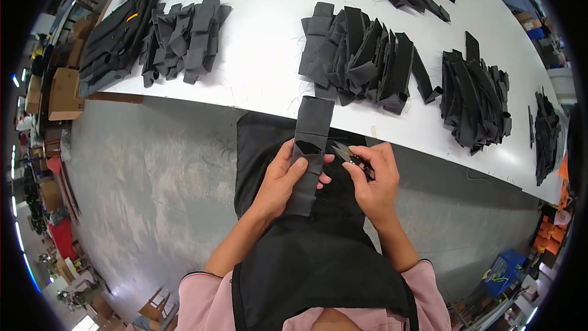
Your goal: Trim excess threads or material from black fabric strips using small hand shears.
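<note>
A long dark grey fabric strip (315, 124) with a sewn fold is held upright over my lap. My left hand (286, 175) grips it around the middle, thumb on the front and fingertips showing past its right edge. Beside the strip, my right hand (377, 175) holds small thread snips (346, 153), their blades pointing up and left toward the strip's right edge. A thin loose thread shows near the blades. Whether the blades touch the thread I cannot make out. A black apron (318, 257) covers my front and lap.
A white table (260, 55) stands ahead, its near edge just past the strip. On it lie piles of dark strips (367, 55), another pile (474, 98) at right, one (184, 37) at left, and a black backpack (119, 40). A cardboard box (66, 93) and blue crate (503, 271) stand farther off.
</note>
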`<control>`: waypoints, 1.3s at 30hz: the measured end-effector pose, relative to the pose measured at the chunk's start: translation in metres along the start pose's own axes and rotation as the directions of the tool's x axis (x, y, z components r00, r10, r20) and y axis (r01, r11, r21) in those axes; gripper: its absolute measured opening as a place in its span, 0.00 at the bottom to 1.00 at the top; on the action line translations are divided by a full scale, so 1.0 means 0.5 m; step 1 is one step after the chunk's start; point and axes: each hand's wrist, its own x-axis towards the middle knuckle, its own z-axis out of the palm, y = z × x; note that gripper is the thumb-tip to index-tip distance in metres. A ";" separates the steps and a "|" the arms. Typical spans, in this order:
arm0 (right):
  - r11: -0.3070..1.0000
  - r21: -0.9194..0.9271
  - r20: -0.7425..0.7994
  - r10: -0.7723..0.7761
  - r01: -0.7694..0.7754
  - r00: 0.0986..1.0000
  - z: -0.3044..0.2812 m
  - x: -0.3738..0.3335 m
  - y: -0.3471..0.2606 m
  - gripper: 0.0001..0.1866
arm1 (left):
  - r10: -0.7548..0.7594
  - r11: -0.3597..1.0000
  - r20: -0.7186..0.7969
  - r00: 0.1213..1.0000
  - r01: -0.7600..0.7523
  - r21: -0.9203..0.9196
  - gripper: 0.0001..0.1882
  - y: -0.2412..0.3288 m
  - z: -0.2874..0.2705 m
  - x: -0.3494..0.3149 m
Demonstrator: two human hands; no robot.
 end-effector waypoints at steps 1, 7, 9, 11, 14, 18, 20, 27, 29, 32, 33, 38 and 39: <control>0.999 -0.007 0.020 0.041 -0.041 0.999 0.003 0.004 -0.003 0.13 | 0.000 1.000 0.005 1.000 0.000 -0.017 0.19 0.001 0.001 -0.001; 0.997 0.059 -0.012 0.060 -0.059 0.998 0.026 0.008 0.007 0.12 | -0.034 0.997 0.011 0.999 0.035 -0.066 0.18 0.008 0.011 -0.008; 0.997 -0.049 -0.056 -0.070 0.067 0.996 0.031 0.012 0.012 0.13 | -0.047 0.996 0.013 0.999 0.048 -0.072 0.17 0.009 0.013 -0.010; 0.969 -0.162 -0.085 -0.202 0.187 0.976 0.032 0.015 0.015 0.13 | -0.077 0.993 0.006 0.997 0.077 -0.094 0.17 0.009 0.015 -0.011; 0.901 -0.302 -0.066 -0.346 0.312 0.936 0.031 0.018 0.018 0.14 | -0.076 0.990 0.012 0.997 0.077 -0.117 0.16 0.008 0.014 -0.012; 0.864 -0.368 -0.052 -0.387 0.343 0.920 0.029 0.017 0.011 0.15 | -0.070 0.990 0.031 0.997 0.073 -0.120 0.16 0.006 0.011 -0.012; 0.869 -0.378 -0.048 -0.363 0.320 0.930 0.028 0.012 0.008 0.14 | -0.078 0.989 0.031 0.996 0.081 -0.123 0.16 0.003 0.008 -0.012; 0.966 -0.176 -0.102 -0.210 0.190 0.972 0.026 0.008 0.006 0.10 | -0.065 0.995 0.019 0.998 0.066 -0.071 0.18 0.001 0.010 -0.013; 0.972 -0.165 -0.053 -0.180 0.169 0.982 0.028 0.014 0.008 0.10 | -0.060 0.997 0.033 0.998 0.062 -0.042 0.22 -0.003 0.009 -0.013; 0.939 -0.135 -0.136 -0.334 0.317 0.933 0.032 0.014 0.009 0.11 | -0.028 1.000 0.005 1.000 0.028 -0.009 0.25 -0.008 0.010 -0.017; 0.955 -0.142 -0.075 -0.274 0.262 0.959 0.035 0.019 0.005 0.12 | -0.026 1.000 0.005 1.000 0.026 -0.009 0.25 -0.008 0.011 -0.018; 0.935 -0.218 -0.012 -0.288 0.279 0.957 0.038 0.016 0.004 0.17 | 0.046 0.993 -0.027 0.999 -0.042 0.110 0.28 -0.016 0.014 -0.020; 0.935 -0.217 -0.012 -0.290 0.281 0.957 0.038 0.015 0.005 0.17 | 0.048 0.993 -0.028 0.998 -0.045 0.111 0.28 -0.016 0.013 -0.019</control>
